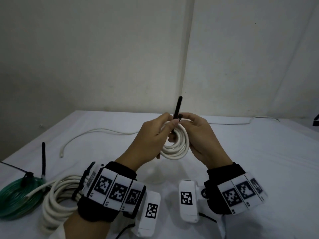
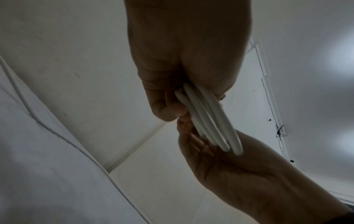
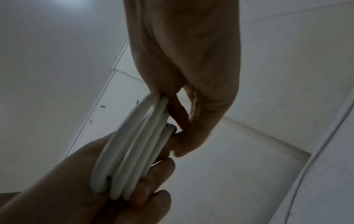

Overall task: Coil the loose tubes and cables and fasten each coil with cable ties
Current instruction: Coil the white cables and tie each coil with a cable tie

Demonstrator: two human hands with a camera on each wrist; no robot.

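Both-handed, the white coil (image 1: 176, 145) is held off the table: left hand (image 1: 151, 137) and right hand (image 1: 202, 135) fingers curl round it, fingertips pinching the black cable tie (image 1: 177, 107) above, likely to cinch it.

text: none legible | wrist bands (image 1: 119, 190): square black-and-white coded markers, tiny digits unreadable

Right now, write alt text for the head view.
Both hands, left hand and right hand, hold a small white cable coil above a white table, fastening a black cable tie around it. Tied green coil and white coil lie at left.
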